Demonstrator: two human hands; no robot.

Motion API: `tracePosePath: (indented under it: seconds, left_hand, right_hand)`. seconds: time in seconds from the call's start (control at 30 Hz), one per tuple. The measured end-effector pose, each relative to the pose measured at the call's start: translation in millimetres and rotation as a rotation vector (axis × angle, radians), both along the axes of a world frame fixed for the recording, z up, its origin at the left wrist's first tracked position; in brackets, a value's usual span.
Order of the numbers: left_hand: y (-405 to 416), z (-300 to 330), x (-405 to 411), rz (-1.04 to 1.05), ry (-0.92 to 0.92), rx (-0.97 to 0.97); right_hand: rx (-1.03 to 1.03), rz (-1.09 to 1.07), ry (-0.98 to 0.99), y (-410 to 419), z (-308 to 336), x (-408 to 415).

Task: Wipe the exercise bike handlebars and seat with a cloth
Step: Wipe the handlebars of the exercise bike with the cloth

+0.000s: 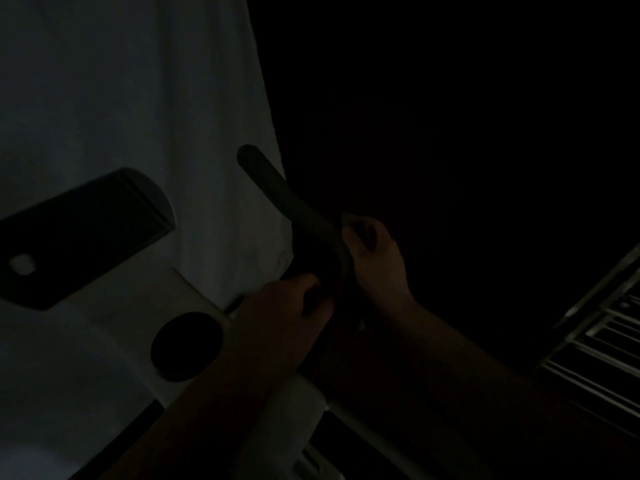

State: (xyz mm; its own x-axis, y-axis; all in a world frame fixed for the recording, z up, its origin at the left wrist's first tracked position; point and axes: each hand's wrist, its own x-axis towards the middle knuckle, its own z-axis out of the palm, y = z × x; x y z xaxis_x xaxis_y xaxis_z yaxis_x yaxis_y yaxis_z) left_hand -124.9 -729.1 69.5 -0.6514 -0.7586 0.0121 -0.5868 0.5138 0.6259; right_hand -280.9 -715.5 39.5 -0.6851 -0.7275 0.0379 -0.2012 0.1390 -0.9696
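Handlebar: a dark handlebar grip (277, 188) runs from its rounded end, far and left of centre, down and right toward the two hands at mid-frame; its lower part bends between them.
Cloth: a small pale cloth (358, 221) shows at the top of the right hand, touching the grip's right side; the dim light hides most of it.
Right hand: the right hand (377, 261) has its fingers curled round the cloth against the bar.
Left hand: the left hand (280, 313) is just left of and nearer than the right, fingers curled over the bar's dark lower bend, gripping it.
Seat: cannot be made out in the darkness.
Console: a dark slanted console panel (83, 233) with a pale round button (21, 264) lies at the left.
Knob: a dark round knob (187, 346) sits on the pale bike frame (114, 344), left of the left wrist.
Backdrop: a pale hanging curtain (138, 91) fills the far left.
Rack: a pale slatted metal rack (602, 341) sits at the right edge.
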Motion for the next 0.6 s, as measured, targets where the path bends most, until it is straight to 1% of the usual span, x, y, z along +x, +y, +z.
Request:
tracePosePath:
  seconds: [0.03,0.1,0.13,0.2,0.23,0.27,0.33,0.37,0.4,0.47,0.53,0.6]
  left_hand:
    - [1,1,0,0.001,0.000,-0.016]
    - [0,2,-2,0.006,-0.014,-0.057]
    - [-2,2,-3,0.007,-0.038,-0.064]
    - [-3,1,-4,0.000,-0.076,-0.035]
    - [-3,0,-3,-0.004,-0.082,-0.021]
    - [-3,0,-2,-0.010,-0.079,-0.019]
    - [-1,0,-1,-0.011,-0.042,-0.037]
    - [-1,1,-2,-0.010,-0.024,-0.047]
    - [-1,2,-3,-0.009,-0.017,-0.053]
    - [-2,1,-6,-0.005,-0.048,-0.045]
    - [-1,1,-4,0.013,-0.076,-0.040]
    - [0,0,-1,0.010,-0.072,-0.060]
  right_hand:
    - [0.003,-0.021,0.027,7,1,5]
    - [0.113,0.002,0.063,-4,5,-4]
    - [0.182,0.050,0.038,-15,11,-14]
    - [0.227,0.098,-0.133,-31,18,-24]
    - [0.182,0.077,-0.175,-31,16,-21]
    - [0.109,0.007,-0.177,-28,9,-16]
    - [-0.047,-0.191,-0.142,-8,-7,3]
    - [-0.069,-0.262,-0.116,-3,-10,8]
    - [-0.046,-0.272,-0.086,-5,-9,8]
    - [0.046,-0.177,-0.072,-24,-4,-11]
    - [0.081,-0.093,-0.083,-33,3,-18]
    - [0.000,-0.130,-0.013,-20,-3,-4]
